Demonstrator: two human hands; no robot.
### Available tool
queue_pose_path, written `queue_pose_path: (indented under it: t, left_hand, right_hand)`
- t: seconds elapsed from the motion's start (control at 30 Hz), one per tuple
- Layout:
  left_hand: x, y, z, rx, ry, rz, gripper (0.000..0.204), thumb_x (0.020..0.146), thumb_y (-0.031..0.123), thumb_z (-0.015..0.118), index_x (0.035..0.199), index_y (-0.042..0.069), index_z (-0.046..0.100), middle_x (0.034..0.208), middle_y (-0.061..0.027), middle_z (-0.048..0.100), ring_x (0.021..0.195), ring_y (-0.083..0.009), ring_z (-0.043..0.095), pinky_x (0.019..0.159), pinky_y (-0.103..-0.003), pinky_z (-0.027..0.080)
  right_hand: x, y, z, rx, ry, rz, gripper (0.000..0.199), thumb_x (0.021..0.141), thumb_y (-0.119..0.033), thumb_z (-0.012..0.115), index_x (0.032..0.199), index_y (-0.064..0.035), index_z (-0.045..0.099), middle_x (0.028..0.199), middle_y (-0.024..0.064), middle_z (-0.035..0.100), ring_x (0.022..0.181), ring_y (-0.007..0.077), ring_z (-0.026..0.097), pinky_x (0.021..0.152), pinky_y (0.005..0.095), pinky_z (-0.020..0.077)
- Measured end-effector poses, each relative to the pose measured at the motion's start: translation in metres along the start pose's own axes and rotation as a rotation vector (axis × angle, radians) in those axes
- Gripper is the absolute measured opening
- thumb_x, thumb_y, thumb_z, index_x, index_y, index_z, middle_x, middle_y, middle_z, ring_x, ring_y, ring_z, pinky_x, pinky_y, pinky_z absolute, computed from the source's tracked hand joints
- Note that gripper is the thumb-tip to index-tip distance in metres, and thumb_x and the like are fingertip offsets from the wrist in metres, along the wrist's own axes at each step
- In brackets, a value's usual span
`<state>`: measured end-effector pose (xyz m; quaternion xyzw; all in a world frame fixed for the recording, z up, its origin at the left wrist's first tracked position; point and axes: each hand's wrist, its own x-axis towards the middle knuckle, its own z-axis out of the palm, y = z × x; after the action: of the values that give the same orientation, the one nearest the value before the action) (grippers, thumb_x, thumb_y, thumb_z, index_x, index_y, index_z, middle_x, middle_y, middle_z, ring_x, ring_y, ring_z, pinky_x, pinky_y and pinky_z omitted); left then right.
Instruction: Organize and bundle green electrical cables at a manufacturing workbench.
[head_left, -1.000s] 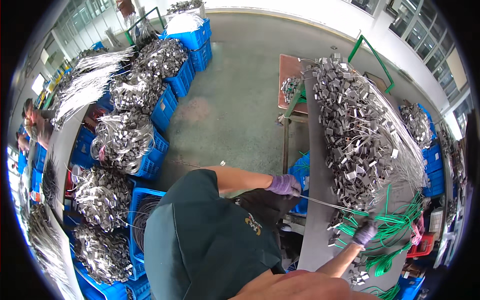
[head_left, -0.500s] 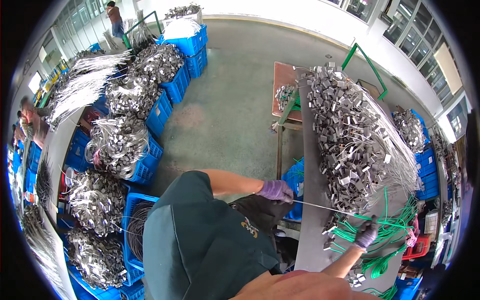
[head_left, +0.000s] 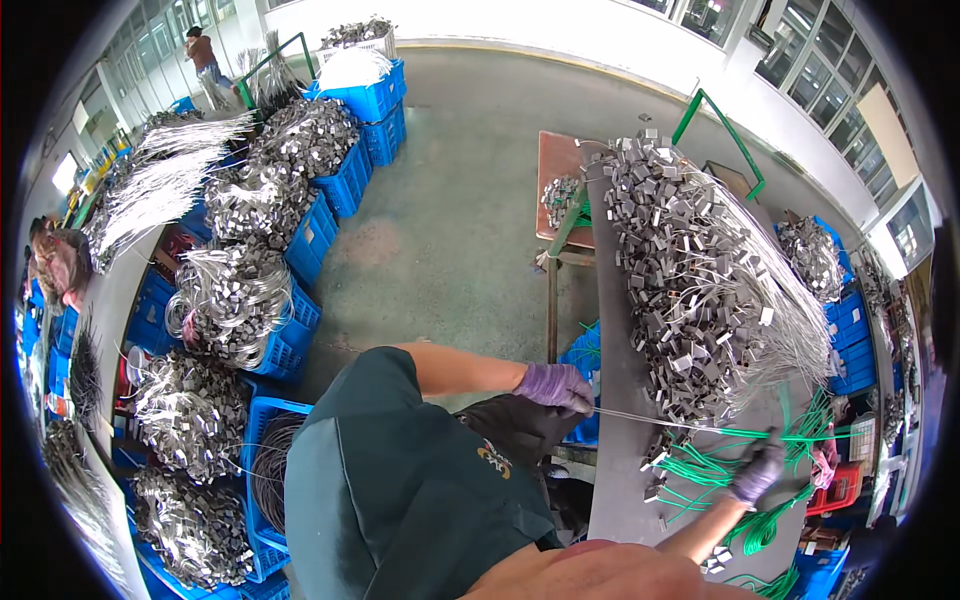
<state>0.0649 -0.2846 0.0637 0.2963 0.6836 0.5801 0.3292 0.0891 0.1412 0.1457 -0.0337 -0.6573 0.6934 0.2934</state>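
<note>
My left hand (head_left: pixel 556 387), in a purple glove, is closed on the end of some thin silvery cables (head_left: pixel 645 418). They stretch taut to the right over the table edge and meet a straight green length of wire (head_left: pixel 745 434). Over the right end of the table, my gloved right hand (head_left: pixel 760 472) is at the green strands, its fingertips close to that straight length. Motion blurs its fingers, so its grip does not show. Loose green wires (head_left: pixel 690 465) fan out around it, and a green coil (head_left: pixel 760 535) lies nearer to me.
A big heap of grey block-ended cables (head_left: pixel 680 270) covers the table's far part. At right are a red bin (head_left: pixel 838 487) and blue crates (head_left: pixel 850 345). Blue crates of cables (head_left: pixel 240 290) line the left side. Another person (head_left: pixel 60 265) is at far left.
My right hand has moved right along the green wires, away from my left hand. The straight green length now reaches farther right. My left hand stays nearly in place.
</note>
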Motion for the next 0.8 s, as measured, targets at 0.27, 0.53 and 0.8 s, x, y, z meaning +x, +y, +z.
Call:
queue_pose_path:
  t: [0.27,0.53,0.8]
  left_hand:
    - [0.013,-0.033,0.018,0.398,0.157,0.109,0.023,0.081,0.024,0.059,0.095,0.007,0.066,0.082,-0.0152,0.064,0.078,-0.0287,0.061,0.069,-0.037,0.046]
    - [0.009,-0.017,-0.002,0.450,0.282,0.059,0.017,0.080,0.021,0.059,0.084,0.005,0.065,0.065,-0.0092,0.061,0.060,-0.0223,0.060,0.057,-0.034,0.046]
    - [0.025,0.003,-0.004,0.037,0.069,0.049,0.014,0.085,0.017,0.058,0.088,0.004,0.063,0.059,-0.0042,0.056,0.049,-0.0106,0.054,0.045,-0.026,0.042]
  right_hand:
    - [0.000,0.114,-0.052,0.247,0.009,0.594,0.028,0.088,-0.032,0.057,0.066,-0.0168,0.048,0.050,-0.0035,0.042,0.035,0.0072,0.033,0.031,0.0227,0.0228]
    - [-0.028,0.066,0.030,-0.275,-0.153,0.197,0.015,0.077,-0.014,0.054,0.062,-0.0096,0.052,0.058,0.0029,0.052,0.038,0.0094,0.039,0.034,0.0235,0.0276]
    - [0.032,0.067,-0.039,0.106,0.059,0.530,0.028,0.089,-0.028,0.055,0.066,-0.0125,0.049,0.051,-0.0017,0.045,0.037,0.0093,0.037,0.033,0.0227,0.0262]
